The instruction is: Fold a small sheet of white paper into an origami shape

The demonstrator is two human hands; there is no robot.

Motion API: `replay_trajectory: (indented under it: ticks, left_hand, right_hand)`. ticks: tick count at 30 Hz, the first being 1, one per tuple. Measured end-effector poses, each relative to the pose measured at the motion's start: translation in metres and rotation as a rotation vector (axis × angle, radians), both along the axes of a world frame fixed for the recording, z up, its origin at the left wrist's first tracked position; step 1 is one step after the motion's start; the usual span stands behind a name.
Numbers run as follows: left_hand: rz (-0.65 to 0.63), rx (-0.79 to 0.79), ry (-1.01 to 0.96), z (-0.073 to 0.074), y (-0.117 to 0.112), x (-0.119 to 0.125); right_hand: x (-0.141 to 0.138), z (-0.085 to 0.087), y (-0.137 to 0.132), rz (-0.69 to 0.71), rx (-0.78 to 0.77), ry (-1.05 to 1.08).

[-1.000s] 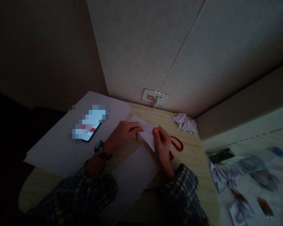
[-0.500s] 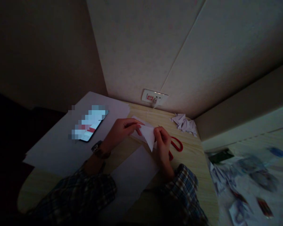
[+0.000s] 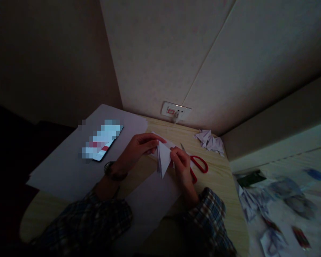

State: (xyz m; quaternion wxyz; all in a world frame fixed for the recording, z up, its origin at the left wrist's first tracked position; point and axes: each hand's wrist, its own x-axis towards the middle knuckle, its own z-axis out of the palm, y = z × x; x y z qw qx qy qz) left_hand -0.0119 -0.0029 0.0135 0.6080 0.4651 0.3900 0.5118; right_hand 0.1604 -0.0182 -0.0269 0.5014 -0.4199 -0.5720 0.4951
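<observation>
A small piece of white folded paper (image 3: 163,160) is held up between my two hands, with a point facing down and several layers showing at its left edge. My left hand (image 3: 139,145), a watch on its wrist, pinches the paper's upper left corner. Its right edge is gripped by the fingertips of my right hand (image 3: 181,162). Red-handled scissors (image 3: 200,164) lie just right of my right hand, their blade tip showing behind it. Below the hands a white paper sheet (image 3: 152,196) rests on the table, and another paper lies partly hidden behind them.
A lit phone (image 3: 104,142) lies on a stack of large white sheets (image 3: 69,167) at the left. Folded paper pieces (image 3: 210,141) sit by the wall at the table's back right. A wall socket (image 3: 176,110) holds a plug. Beyond the table's right edge are cluttered papers (image 3: 251,203).
The folded paper has turned and shifted slightly left, so its layered edge now shows. My right hand has moved a little left and down with it, uncovering the scissors' blade tip.
</observation>
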Motion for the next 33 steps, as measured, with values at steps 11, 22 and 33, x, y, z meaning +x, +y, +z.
replay_trajectory:
  ticks: [11, 22, 33]
  left_hand:
    - [-0.089, -0.085, -0.131, -0.0025, -0.0031, 0.0047]
    - [-0.111, -0.06, -0.169, -0.0025, -0.0025, 0.0071]
    - [-0.062, -0.005, -0.071, 0.0031, -0.0011, 0.0033]
  right_hand:
    - [-0.001, 0.002, -0.0018, 0.028, -0.016, 0.01]
    - [-0.0013, -0.002, -0.0016, 0.022, -0.038, 0.022]
    - [-0.0032, 0.0004, -0.0029, -0.028, -0.017, 0.009]
